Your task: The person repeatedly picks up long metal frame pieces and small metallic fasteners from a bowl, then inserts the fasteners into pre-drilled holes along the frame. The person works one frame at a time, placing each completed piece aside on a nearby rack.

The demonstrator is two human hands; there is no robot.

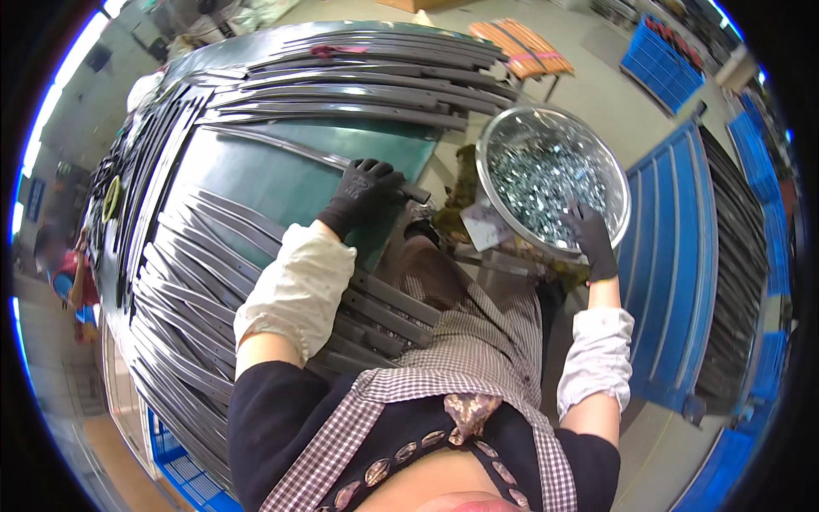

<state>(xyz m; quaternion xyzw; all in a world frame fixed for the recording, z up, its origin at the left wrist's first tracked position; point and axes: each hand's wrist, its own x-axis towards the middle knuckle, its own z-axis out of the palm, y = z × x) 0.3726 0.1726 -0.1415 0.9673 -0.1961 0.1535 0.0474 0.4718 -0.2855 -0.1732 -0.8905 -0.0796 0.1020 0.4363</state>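
Observation:
My left hand (363, 194), in a black glove, is closed around a long dark strip (286, 143) near one end. That strip lies over the green tabletop (243, 179), and its end juts past the table edge. On the right, my right hand (590, 235), gloved in black too, reaches over the near rim of a round metal bowl (621, 183). Small shiny metal parts (546, 175) fill the bowl. The right fingers are bent together against these parts, and what they pinch is too small to make out.
Dark strips (350, 90) lie along the table's far side, with more strips (196, 282) nearer me. A blue rack (661, 264) stands right of the bowl. Farther off are an orange slatted stool (525, 49) and a blue crate (661, 64). Another person (72, 277) is at far left.

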